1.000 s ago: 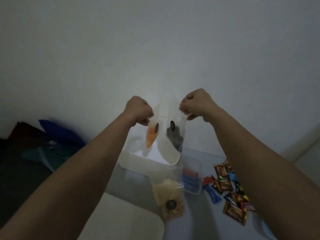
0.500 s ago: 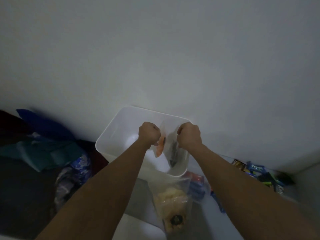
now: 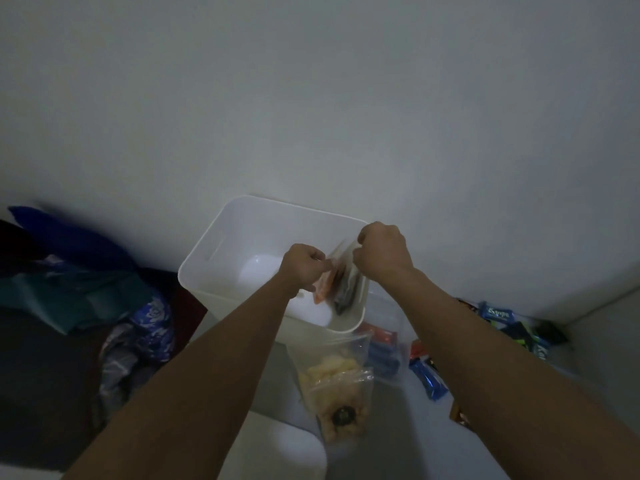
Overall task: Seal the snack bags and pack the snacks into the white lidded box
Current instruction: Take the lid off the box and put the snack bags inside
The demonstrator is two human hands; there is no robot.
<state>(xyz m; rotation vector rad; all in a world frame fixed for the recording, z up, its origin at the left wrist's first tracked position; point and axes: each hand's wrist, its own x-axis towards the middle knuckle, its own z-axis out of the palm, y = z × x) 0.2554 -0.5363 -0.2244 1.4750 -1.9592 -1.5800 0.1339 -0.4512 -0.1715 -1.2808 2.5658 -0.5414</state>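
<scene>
Pale tabletop (image 3: 277, 386), white box (image 3: 207, 271), puff-snack bag (image 3: 341, 389), scattered wrapped candies (image 3: 429, 379), white lid (image 3: 277, 452)

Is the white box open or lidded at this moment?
Open. The white box has no lid on its rim and its bare floor shows, while the left hand and right hand lower two clear snack bags inside.

Both forearms are bare, without sleeves; left hand (image 3: 304, 268) and right hand (image 3: 382, 256) ungloved.
</scene>
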